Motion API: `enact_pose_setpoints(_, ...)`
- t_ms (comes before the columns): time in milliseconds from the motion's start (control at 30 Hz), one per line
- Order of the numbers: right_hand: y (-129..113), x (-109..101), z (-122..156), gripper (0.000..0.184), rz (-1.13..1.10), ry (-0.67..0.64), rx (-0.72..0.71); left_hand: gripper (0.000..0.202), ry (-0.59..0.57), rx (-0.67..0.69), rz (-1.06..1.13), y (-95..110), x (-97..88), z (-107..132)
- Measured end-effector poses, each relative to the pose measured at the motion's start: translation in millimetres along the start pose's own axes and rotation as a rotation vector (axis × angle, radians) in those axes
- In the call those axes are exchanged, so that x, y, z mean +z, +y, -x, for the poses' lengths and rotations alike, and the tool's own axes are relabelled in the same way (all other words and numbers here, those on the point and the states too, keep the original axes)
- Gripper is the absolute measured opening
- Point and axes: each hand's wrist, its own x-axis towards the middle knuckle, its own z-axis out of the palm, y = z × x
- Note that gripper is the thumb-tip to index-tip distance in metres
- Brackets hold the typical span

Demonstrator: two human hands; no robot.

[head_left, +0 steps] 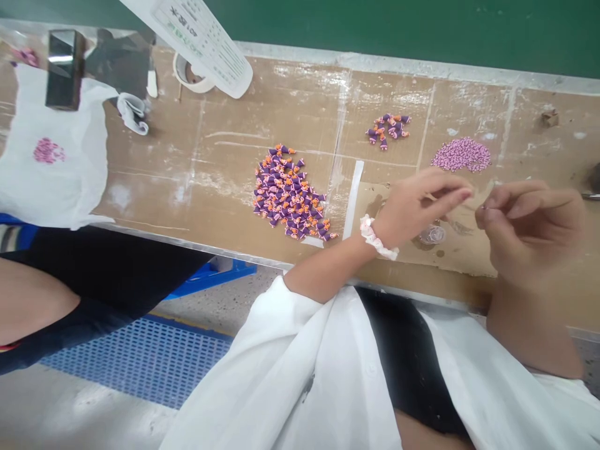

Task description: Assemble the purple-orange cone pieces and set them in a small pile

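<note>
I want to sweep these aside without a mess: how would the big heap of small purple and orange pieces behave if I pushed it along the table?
The big heap is loose small pieces, so it would probably spread rather than slide together. The pieces look tiny and likely light; some may skitter toward the table edge nearby. The white strip beside them might catch a few.

Scuffed cardboard-covered workbench (234, 175), green wall (422, 25) behind, blue perforated mat (140, 359) on grey floor (70, 412)

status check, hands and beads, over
Left hand and right hand pinched close together, whatever is between them too small to tell. Big purple bead pile sits left, untouched. Nothing in the way.
</note>
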Motion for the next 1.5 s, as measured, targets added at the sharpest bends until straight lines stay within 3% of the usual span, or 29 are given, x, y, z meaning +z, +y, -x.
enact_pose_setpoints(100, -0.6, -10.6, -1.3, 0.021, 0.171, -0.269, 0.006, 0.022, 0.089, -0.182, 0.192, 1.7, -5.5, -4.5)
enact_pose_setpoints(167, 0.6, -15.0, -1.1, 0.017, 0.328, -0.464, -0.026, 0.02, 0.125, -0.239, 0.281, 3.4, -9.2, -7.0)
enact_pose_setpoints(267, 2.9, -15.8, 0.7, 0.012, 0.438, -0.63, -0.075, 0.018, 0.136, -0.26, 0.301, 5.6, -11.9, -9.1)
enact_pose_setpoints(433, 4.2, -11.9, 4.8, 0.01, 0.424, -0.76, -0.051, 0.038, 0.198, -0.299, 0.31, 6.2, -9.6, -10.5)
enact_pose_setpoints(600, 1.9, -13.9, 8.7, 0.008, 0.516, -0.806, -0.055, 0.014, 0.206, -0.319, 0.388, 6.8, -8.3, -12.8)
enact_pose_setpoints(867, -0.1, -11.6, 9.3, 0.01, 0.543, -0.829, -0.084, 0.01, 0.227, -0.382, 0.41, 4.5, -10.2, -15.1)
enact_pose_setpoints(1000, -4.9, -13.0, 5.9, 0.012, 0.482, -0.715, -0.103, 0.015, 0.187, -0.377, 0.408, 1.1, -9.9, -14.5)
enact_pose_setpoints(1167, -3.0, -10.1, 4.3, 0.021, 0.289, -0.254, -0.114, 0.027, 0.054, -0.421, 0.552, 5.5, -7.1, -9.4)
enact_pose_setpoints(1267, 2.4, -3.4, 5.4, 0.019, 0.228, -0.071, -0.156, 0.027, -0.042, -0.528, 0.68, 8.2, -4.8, -6.9)
enact_pose_setpoints(1367, 5.8, 0.7, 6.3, 0.018, 0.203, 0.013, -0.205, 0.019, -0.122, -0.615, 0.774, 7.3, -3.1, -6.4)
enact_pose_setpoints(1500, 5.8, -0.1, 6.2, 0.019, 0.22, -0.012, -0.221, 0.007, -0.188, -0.68, 0.856, 4.7, -1.3, -6.3)
